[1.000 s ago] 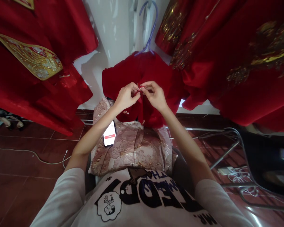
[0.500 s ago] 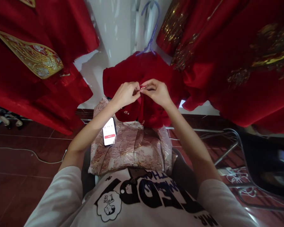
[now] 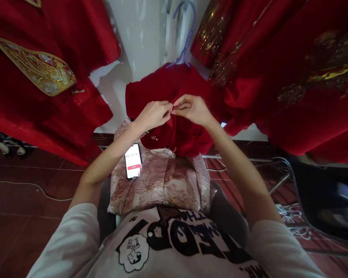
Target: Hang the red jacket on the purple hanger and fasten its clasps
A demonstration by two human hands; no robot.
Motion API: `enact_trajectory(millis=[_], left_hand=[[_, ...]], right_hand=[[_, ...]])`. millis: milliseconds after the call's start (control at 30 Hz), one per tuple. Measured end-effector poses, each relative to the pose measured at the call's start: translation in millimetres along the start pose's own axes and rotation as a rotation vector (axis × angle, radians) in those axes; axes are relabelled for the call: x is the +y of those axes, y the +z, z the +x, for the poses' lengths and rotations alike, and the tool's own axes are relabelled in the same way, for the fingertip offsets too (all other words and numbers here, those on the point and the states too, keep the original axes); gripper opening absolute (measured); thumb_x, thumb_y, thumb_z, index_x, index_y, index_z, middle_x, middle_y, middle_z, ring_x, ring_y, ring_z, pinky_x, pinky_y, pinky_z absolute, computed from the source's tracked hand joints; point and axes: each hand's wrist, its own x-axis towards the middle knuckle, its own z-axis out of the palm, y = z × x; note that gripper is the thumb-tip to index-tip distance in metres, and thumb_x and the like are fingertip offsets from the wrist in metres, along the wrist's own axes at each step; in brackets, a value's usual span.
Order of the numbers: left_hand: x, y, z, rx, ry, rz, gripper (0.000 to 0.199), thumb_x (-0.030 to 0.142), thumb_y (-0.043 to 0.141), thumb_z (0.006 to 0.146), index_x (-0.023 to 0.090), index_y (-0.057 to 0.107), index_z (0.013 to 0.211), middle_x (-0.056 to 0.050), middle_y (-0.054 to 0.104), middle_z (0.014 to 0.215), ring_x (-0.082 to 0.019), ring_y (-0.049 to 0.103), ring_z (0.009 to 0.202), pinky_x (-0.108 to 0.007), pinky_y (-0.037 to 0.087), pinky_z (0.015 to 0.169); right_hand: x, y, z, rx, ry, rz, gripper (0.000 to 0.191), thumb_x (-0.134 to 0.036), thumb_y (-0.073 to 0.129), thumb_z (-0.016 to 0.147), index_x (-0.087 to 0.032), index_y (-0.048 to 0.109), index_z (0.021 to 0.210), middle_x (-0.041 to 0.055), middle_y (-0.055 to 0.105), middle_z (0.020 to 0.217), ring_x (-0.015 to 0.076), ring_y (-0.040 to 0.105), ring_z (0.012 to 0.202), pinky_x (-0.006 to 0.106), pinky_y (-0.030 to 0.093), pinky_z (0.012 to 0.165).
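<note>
A dark red velvety jacket hangs in front of me from a purple hanger, its lower part over my lap. At its middle front, my left hand has its fingers closed in a pinch on the jacket's front edge. My right hand meets it from the other side, thumb and fingers closed around a small red-and-shiny beaded ornament. The fingertips nearly touch and partly hide the ornament. Lower on the front are two similar beaded clusters, one at left and one near the hem.
Shiny pink patterned fabric covers my lap, with a lit phone showing a timer at its left. Red embroidered garments hang at left and right. A dark chair stands at right, with white cables beside it.
My right hand has lifted slightly and its fingers have shifted around the ornament, which shows less now. My left hand has moved very slightly right. The jacket hangs nearly the same.
</note>
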Motion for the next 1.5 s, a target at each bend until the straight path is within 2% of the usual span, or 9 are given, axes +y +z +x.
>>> enact_trajectory(millis=[133,267,433,667,833,1033,1167,1333,1500], left_hand=[[2,14.5,-1,0.073,-0.054,-0.141,0.01,0.01,0.06,0.086,0.016,0.066,0.091,-0.007,0.07,0.089,-0.021,0.069,0.08,-0.036,0.057,0.081],[2,30.5,-6,0.099,-0.21,-0.581,0.016,0.006,0.051,0.093,0.015,0.064,0.1,-0.005,0.072,0.093,-0.016,0.072,0.087,-0.03,0.062,0.083],[-6,31.8,-14,0.14,-0.366,-0.879,0.028,0.001,0.045,0.094,0.015,0.063,0.111,-0.006,0.073,0.104,-0.011,0.073,0.095,-0.023,0.064,0.083],[-11,34.1,-18,0.137,-0.379,-0.847,0.032,-0.002,0.043,0.09,0.014,0.066,0.104,-0.006,0.072,0.109,-0.011,0.072,0.095,-0.023,0.064,0.081],[-19,38.3,-25,0.209,-0.405,-0.716,0.024,-0.001,0.047,0.091,0.015,0.066,0.095,-0.005,0.073,0.102,-0.011,0.07,0.091,-0.025,0.061,0.083],[-40,37.0,-57,0.395,-0.502,-0.334,0.02,-0.002,0.059,0.084,0.017,0.062,0.085,-0.003,0.07,0.087,-0.012,0.066,0.08,-0.025,0.055,0.078],[-22,37.4,-68,0.233,-0.347,-0.425,0.022,0.002,0.059,0.087,0.018,0.065,0.102,-0.005,0.071,0.101,-0.013,0.068,0.089,-0.025,0.057,0.08],[23,39.7,-52,-0.1,-0.041,-0.745,0.045,0.027,0.06,0.1,0.021,0.052,0.143,-0.012,0.057,0.149,-0.022,0.06,0.134,-0.034,0.054,0.108],[26,45.5,-43,-0.102,-0.261,-0.705,0.029,0.042,0.059,0.101,0.015,0.067,0.107,-0.008,0.075,0.1,-0.019,0.072,0.088,-0.029,0.06,0.081]], right_hand=[[5,5,5,0.052,-0.025,-0.115,0.029,-0.028,0.083,0.072,-0.02,0.061,0.089,0.0008,0.065,0.086,0.0136,0.061,0.075,0.032,0.056,0.076],[18,13,13,0.157,-0.044,-0.215,0.025,-0.027,0.074,0.077,-0.021,0.054,0.09,-0.0012,0.059,0.085,0.0127,0.057,0.075,0.031,0.053,0.077],[40,18,6,0.206,-0.069,-0.049,0.043,-0.034,0.072,0.081,-0.026,0.044,0.113,0.0015,0.057,0.104,0.0156,0.063,0.095,0.034,0.058,0.087],[46,28,-36,0.123,0.068,-0.137,0.072,-0.031,0.08,0.066,-0.027,0.032,0.12,0.0035,0.053,0.109,0.0138,0.061,0.076,0.029,0.056,0.06],[38,26,-42,0.174,0.187,-0.212,0.057,-0.009,0.064,0.062,-0.025,0.035,0.108,-0.0052,0.051,0.08,0.0121,0.053,0.062,0.031,0.049,0.062],[23,7,-40,0.238,0.519,0.213,0.04,-0.006,0.053,0.067,-0.025,0.041,0.101,-0.0082,0.047,0.066,0.0123,0.046,0.053,0.026,0.039,0.054],[7,0,-40,0.243,0.545,0.482,0.037,-0.006,0.055,0.068,-0.023,0.046,0.1,-0.006,0.056,0.071,0.0113,0.053,0.058,0.024,0.045,0.057],[4,2,-42,0.208,0.412,0.495,0.039,-0.008,0.062,0.071,-0.025,0.044,0.102,-0.0043,0.062,0.084,0.0118,0.064,0.074,0.025,0.056,0.076],[1,0,-56,0.159,0.227,0.279,0.04,-0.031,0.078,0.077,-0.027,0.047,0.101,0.0022,0.066,0.108,0.0169,0.068,0.105,0.035,0.057,0.098]])
